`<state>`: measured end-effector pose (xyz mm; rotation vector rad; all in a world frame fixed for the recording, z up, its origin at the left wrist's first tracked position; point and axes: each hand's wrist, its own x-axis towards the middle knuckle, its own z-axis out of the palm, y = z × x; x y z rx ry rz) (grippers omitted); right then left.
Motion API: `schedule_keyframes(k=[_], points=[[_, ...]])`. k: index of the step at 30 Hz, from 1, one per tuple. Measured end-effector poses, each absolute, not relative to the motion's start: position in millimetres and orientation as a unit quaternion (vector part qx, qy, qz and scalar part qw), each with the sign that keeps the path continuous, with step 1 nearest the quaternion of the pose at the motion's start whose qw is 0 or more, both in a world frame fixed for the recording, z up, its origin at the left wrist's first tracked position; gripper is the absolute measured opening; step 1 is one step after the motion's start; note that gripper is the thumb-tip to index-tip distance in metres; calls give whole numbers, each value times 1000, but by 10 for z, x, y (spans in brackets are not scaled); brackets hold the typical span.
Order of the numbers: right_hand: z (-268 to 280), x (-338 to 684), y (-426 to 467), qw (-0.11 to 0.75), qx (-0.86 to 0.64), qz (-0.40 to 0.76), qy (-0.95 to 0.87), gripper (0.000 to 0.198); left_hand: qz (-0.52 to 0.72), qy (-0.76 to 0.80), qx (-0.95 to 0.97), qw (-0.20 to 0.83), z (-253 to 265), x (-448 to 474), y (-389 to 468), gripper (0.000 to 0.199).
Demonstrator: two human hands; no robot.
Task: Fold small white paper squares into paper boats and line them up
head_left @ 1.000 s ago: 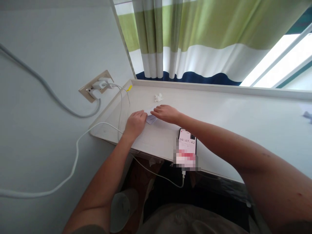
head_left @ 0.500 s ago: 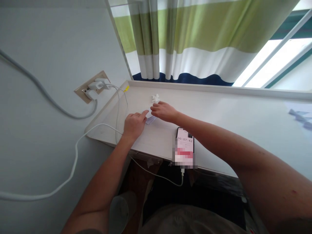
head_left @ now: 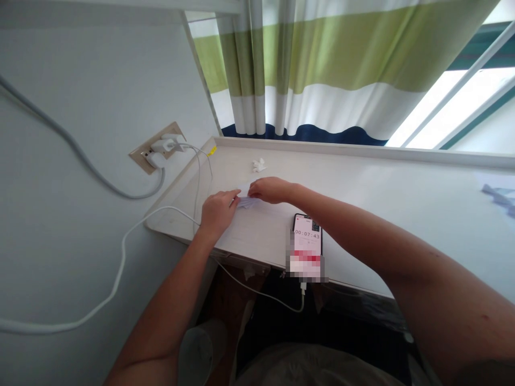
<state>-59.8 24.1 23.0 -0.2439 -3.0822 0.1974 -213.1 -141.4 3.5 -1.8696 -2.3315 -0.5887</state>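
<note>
Between my hands, low over the white desk (head_left: 362, 203), is a pale sheet of folded paper (head_left: 247, 202). My left hand (head_left: 219, 212) is closed on its left end, thumb and fingers pinching the edge. On the paper's right side my right hand (head_left: 270, 190) curls over it with bent fingertips gripping it. The fingers cover part of the paper, so its full shape is hidden. Just beyond my hands lies a small crumpled bit of white tissue (head_left: 258, 165).
A phone (head_left: 308, 244) showing a running timer lies at the desk's front edge, with a white cable (head_left: 277, 297) plugged in. Chargers fill the wall socket (head_left: 158, 147) at left. A raised rim runs along the back, before the curtain (head_left: 341, 59). More papers (head_left: 501, 195) lie far right.
My right hand has come down slightly onto the paper, its fingers now curled at the edge. My left thumb has lowered against the paper. The view has shifted slightly.
</note>
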Motion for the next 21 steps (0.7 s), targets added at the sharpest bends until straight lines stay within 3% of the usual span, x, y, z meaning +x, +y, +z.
schedule_keyframes(k=[5,8,9,11,14,17,21], points=[[424,-584,174,65,-132,21,-989,30,-298,-736,-604,66,23,-2161,-1416,37],[515,-398,198,126,-207,85,-966,28,-447,-710,-543,40,19,-2095,-1266,64],[524,-296,223,166,-244,132,-946,26,-494,-701,-515,2,23,-2045,-1170,71],[505,-39,295,265,-286,257,-884,21,-562,-662,-478,-132,47,-1889,-911,66],[415,445,422,358,-322,416,-772,20,-567,-554,-510,-335,112,-1509,-429,62],[306,972,529,411,-353,497,-678,30,-570,-489,-525,-400,151,-1022,24,68],[166,1597,605,452,-380,557,-584,47,-523,-474,-557,-437,77,-485,386,63]])
